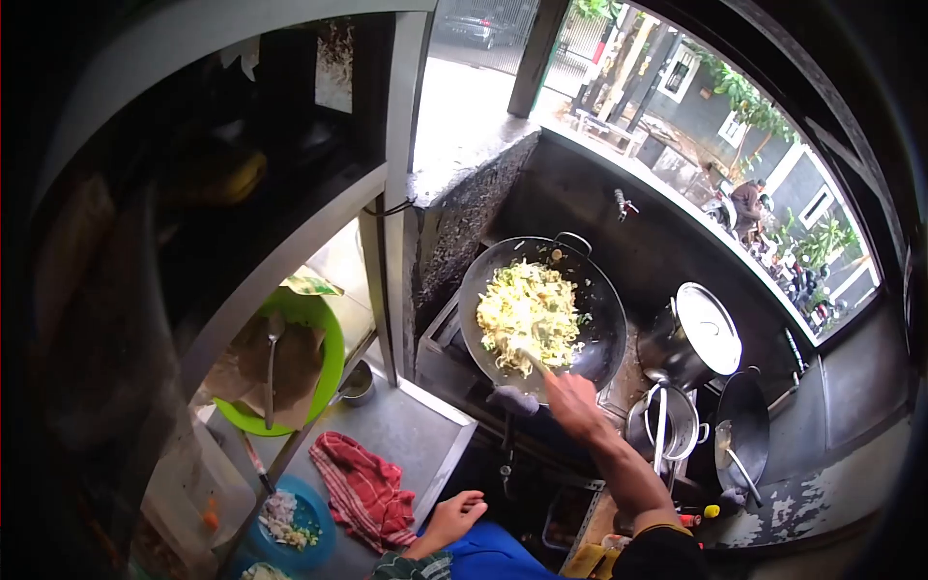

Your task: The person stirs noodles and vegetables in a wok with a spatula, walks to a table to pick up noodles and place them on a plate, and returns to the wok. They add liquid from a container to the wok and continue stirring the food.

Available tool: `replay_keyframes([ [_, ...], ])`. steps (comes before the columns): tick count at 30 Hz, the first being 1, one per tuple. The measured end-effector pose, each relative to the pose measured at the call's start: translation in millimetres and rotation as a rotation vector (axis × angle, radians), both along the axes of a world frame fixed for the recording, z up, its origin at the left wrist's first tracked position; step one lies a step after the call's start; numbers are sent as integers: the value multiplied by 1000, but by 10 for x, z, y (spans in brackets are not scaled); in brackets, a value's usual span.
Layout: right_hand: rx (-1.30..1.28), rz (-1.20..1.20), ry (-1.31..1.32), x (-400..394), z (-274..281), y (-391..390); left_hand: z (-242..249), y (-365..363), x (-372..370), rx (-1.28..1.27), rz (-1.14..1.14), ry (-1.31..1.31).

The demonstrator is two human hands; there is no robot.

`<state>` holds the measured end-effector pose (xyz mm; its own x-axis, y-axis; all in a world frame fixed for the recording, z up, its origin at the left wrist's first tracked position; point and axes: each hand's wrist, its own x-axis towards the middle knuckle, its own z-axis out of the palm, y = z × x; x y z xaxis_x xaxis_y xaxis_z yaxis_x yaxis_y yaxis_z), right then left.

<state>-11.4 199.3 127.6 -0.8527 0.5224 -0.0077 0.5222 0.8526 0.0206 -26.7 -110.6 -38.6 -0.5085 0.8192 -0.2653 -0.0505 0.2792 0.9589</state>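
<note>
My right hand is closed around the handle of a spatula, whose head is hidden among the food. Pale noodles with green bits lie in a large dark wok on the stove. A greyish cloth wraps the wok's near handle, just left of my right hand. Low in front of the blue garment, my left hand is loosely curled with nothing visible in it. Beside it, a red checked cloth rests on the grey counter.
Right of the wok stand a lidded pot, a smaller pot and a second wok with a utensil. At left are a green basin and a blue plate of chopped food. A metal post rises near the stove.
</note>
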Motion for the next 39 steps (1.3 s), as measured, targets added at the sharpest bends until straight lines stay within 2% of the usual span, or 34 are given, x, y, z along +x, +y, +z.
replay_keyframes([
  [1,60,-95,-86,-112,-206,84,-257,186,117,10,-43,-70],
  [2,162,-94,-46,-151,-512,383,-585,356,237,-54,-66,-98],
  [4,179,-211,-79,-181,-397,639,-1092,695,333,-167,-102,354],
  [5,140,-175,-144,-79,-257,649,-1182,839,338,-180,-92,303],
  [7,72,-94,-180,53,342,246,-1103,1019,300,-266,-95,215],
  [8,37,-51,-209,94,421,42,-1040,1111,280,-353,-97,130],
  [11,140,-99,-251,-28,-372,230,-881,1301,208,-396,-137,202],
  [12,161,-104,-176,-87,-509,356,-875,1235,265,-433,-197,233],
  [14,105,-93,-11,-223,-309,538,-907,1247,260,-396,-240,351],
  [15,2,-114,-102,-273,106,459,-861,1266,248,-416,-259,384],
  [16,4,-115,-96,-202,400,277,-834,1290,250,-437,-278,414],
  [17,-84,-2,-127,-89,621,69,-849,1289,262,-439,-283,419],
  [19,-167,64,-168,-42,552,-168,-936,1348,228,-484,-340,491],
  [20,-164,21,-190,-98,438,-274,-961,1437,181,-479,-336,493],
  [21,-112,64,-125,-148,163,-118,-1025,1427,201,-500,-363,508],
  [23,-37,-11,-75,-255,-188,348,-1139,1369,268,-531,-387,537],
  [24,11,-51,-49,-238,-255,525,-1119,1374,259,-518,-360,637],
  [26,-14,-3,-91,-79,117,436,-856,1355,197,-539,-340,606],
  [27,-12,-11,-167,-36,132,302,-834,1359,147,-540,-325,615],
  [29,-10,-21,-320,51,159,34,-852,1317,114,-459,-452,608],
  [30,23,-33,-360,1,-31,43,-951,1335,150,-462,-436,656],
  [32,79,-64,-184,-142,-388,251,-1160,1320,235,-440,-446,692],
  [33,177,-83,-150,-252,-525,401,-991,1321,199,-467,-473,656],
  [34,144,-97,-94,-276,-551,478,-664,1317,95,-495,-495,625],
  [35,56,-107,-102,-258,-390,398,-412,1251,36,-485,-461,656],
  [36,-31,-115,-110,-239,-140,268,-252,1113,-5,-323,-289,644],
  [38,-60,-67,-251,-64,-45,-30,75,759,-183,-54,25,664],
  [39,-32,-49,-300,-83,-85,-102,139,551,-306,-74,121,759],
])
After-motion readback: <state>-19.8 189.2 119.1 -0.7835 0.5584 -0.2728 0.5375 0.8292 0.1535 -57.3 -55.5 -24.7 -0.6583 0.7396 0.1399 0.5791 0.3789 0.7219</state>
